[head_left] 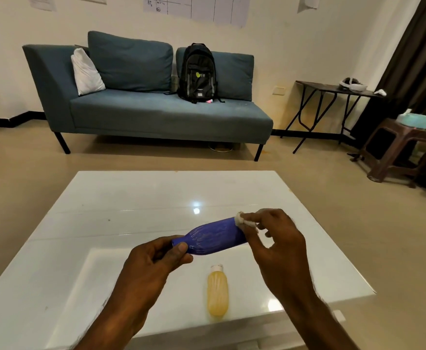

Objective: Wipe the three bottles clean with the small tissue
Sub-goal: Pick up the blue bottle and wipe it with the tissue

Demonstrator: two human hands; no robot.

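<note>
A blue ribbed bottle (213, 239) is held sideways above the white table (120, 205). My left hand (156, 256) grips its neck end. My right hand (277, 236) pinches a small white tissue (243, 219) and presses it against the bottle's base end. A yellow bottle (217, 291) with a white cap lies flat on the table below the blue one, between my forearms. No third bottle is visible.
A blue sofa (156, 109) with a black backpack (198, 73) stands beyond the table. At the right stand a dark folding table (333, 88) and a brown stool (399, 147) bearing a light blue tissue box (415, 120).
</note>
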